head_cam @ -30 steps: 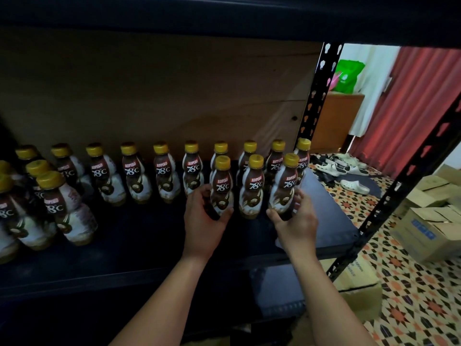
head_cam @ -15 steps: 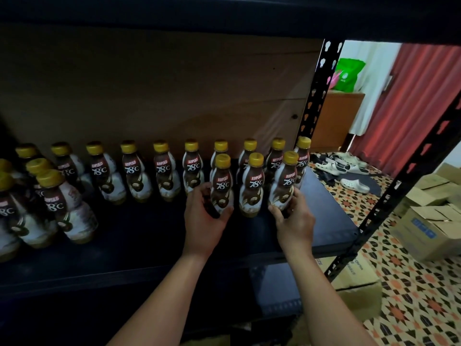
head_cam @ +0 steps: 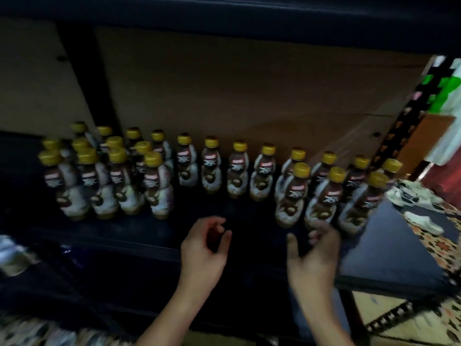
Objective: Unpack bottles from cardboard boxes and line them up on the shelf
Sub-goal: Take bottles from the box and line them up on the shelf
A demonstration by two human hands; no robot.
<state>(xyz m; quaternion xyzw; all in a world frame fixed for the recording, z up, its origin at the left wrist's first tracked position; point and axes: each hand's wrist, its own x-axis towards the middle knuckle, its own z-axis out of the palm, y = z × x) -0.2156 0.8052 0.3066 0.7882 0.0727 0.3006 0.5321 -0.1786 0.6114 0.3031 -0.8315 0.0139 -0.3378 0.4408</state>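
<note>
Brown coffee bottles with yellow caps stand on the dark shelf [head_cam: 139,236]. A back row of bottles [head_cam: 212,168] runs along the brown back panel. Three bottles [head_cam: 324,198] stand in front of it at the right, and a cluster of several bottles [head_cam: 104,181] stands at the left. My left hand [head_cam: 204,248] hovers over the shelf's front part, fingers loosely curled, holding nothing. My right hand [head_cam: 314,253] is just in front of the three front bottles, fingers relaxed, holding nothing. The picture is blurred by motion.
A perforated black upright [head_cam: 396,131] bounds the shelf at the right. Beyond it lie sandals [head_cam: 421,221] on a patterned floor, a wooden cabinet [head_cam: 426,138] and a green bag [head_cam: 446,93]. A cardboard box [head_cam: 369,308] shows under the shelf at lower right.
Both hands have let go of the front bottles and drawn back toward me. The view has swung left, showing more of the left cluster.
</note>
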